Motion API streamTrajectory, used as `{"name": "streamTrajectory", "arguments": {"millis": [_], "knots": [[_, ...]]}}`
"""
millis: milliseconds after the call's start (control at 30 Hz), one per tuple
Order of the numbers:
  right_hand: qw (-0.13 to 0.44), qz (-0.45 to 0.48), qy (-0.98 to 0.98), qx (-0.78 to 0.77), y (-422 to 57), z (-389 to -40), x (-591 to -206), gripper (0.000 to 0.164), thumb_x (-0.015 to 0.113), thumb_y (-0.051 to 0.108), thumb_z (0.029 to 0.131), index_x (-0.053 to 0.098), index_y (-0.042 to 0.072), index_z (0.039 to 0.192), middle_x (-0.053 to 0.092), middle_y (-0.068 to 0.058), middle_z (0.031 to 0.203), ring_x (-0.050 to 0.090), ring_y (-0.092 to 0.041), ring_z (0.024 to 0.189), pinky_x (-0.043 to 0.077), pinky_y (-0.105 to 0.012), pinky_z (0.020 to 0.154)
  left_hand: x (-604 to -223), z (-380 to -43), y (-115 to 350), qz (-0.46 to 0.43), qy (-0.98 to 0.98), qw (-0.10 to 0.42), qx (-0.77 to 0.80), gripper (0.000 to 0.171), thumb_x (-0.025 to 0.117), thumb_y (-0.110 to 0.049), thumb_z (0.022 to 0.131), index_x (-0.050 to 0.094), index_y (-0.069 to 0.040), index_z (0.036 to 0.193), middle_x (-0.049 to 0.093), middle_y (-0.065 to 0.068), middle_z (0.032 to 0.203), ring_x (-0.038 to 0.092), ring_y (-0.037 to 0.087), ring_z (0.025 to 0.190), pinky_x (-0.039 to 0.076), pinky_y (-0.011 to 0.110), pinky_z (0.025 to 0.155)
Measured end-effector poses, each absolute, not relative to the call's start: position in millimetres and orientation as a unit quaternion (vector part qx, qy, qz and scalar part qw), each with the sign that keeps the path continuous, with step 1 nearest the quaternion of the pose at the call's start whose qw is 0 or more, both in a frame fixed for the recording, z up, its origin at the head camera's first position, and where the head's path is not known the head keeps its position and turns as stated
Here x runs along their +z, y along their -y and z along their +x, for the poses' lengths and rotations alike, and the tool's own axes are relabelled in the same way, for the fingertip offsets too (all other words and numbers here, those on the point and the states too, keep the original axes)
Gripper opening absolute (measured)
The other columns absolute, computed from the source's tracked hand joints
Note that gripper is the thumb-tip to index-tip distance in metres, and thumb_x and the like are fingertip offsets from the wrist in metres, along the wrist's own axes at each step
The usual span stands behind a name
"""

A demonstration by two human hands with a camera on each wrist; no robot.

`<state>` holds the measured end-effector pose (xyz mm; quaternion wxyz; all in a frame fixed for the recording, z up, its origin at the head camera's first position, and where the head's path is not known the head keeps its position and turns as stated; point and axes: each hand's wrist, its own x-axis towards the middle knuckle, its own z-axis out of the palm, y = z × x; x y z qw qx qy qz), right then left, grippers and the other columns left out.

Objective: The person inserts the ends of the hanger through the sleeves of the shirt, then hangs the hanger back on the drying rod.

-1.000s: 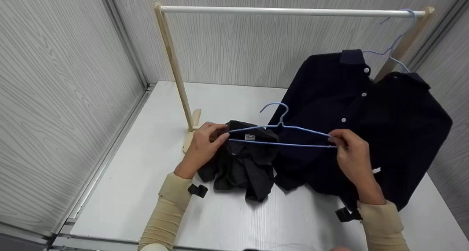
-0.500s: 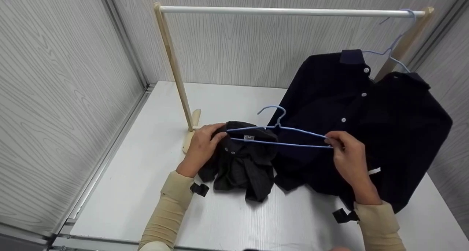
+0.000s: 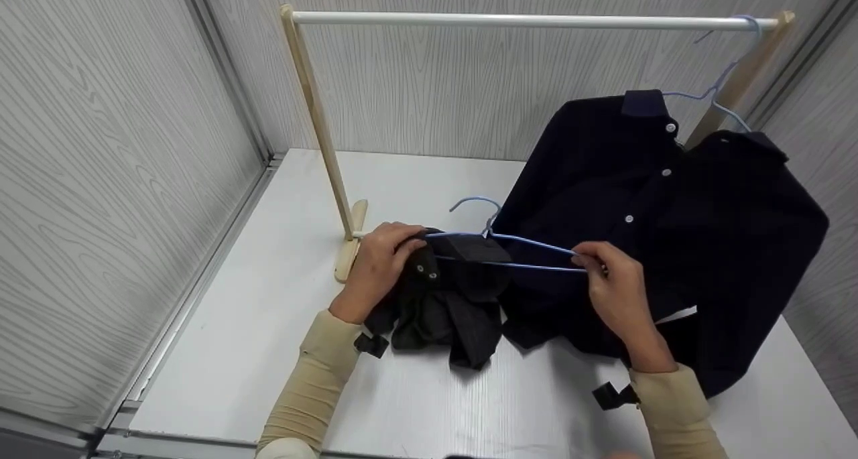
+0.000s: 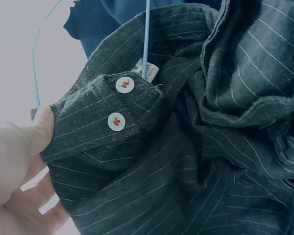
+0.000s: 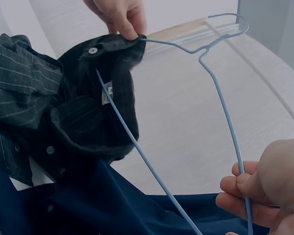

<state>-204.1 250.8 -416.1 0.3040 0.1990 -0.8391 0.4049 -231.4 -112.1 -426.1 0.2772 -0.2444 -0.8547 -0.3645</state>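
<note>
Striped shirt (image 4: 181, 156): charcoal, thin pale pinstripes. Its 2 buttons (image 4: 116, 122) in the left wrist view: white, stitched in red. Label (image 4: 151, 72): whitish, dark print. Hanger (image 5: 226, 108): light blue, plain. Navy shirt (image 3: 590, 177), toward the right edge of the desk (image 3: 234, 352): dark navy, plain, 3 white buttons visible in the head view. Desk: white. Bar (image 3: 523, 21): white. Post (image 3: 314, 110) at left: pale wood. Back wall (image 3: 429, 97): light grey, darker wavy grain lines. Sleeves (image 3: 322, 372): plain beige.
</note>
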Motion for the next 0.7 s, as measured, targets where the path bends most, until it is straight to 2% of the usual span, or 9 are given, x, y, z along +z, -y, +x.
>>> {"name": "streamTrajectory", "arguments": {"millis": [267, 700], "knots": [[0.295, 0.213, 0.835, 0.414, -238, -205, -419, 0.016, 0.064, -0.008, 0.091, 0.073, 0.003, 0.096, 0.073, -0.005, 0.088, 0.069, -0.018, 0.077, 0.046, -0.01, 0.07, -419, -232, 104, -0.272, 0.841, 0.291, -0.366, 0.022, 0.065, -0.021, 0.095, 0.075, -0.009, 0.11, 0.075, 0.004, 0.1, 0.067, 0.018, 0.093, 0.055, 0.03, 0.085], [0.275, 0.223, 0.827, 0.436, -215, -207, -424, 0.015, 0.063, -0.007, 0.091, 0.073, 0.003, 0.096, 0.073, -0.005, 0.088, 0.069, -0.018, 0.078, 0.048, -0.01, 0.072, -411, -229, 92, -0.286, 0.83, 0.29, -0.381, 0.022, 0.064, -0.02, 0.096, 0.074, -0.008, 0.112, 0.074, 0.003, 0.103, 0.066, 0.015, 0.096, 0.054, 0.029, 0.088]]}}
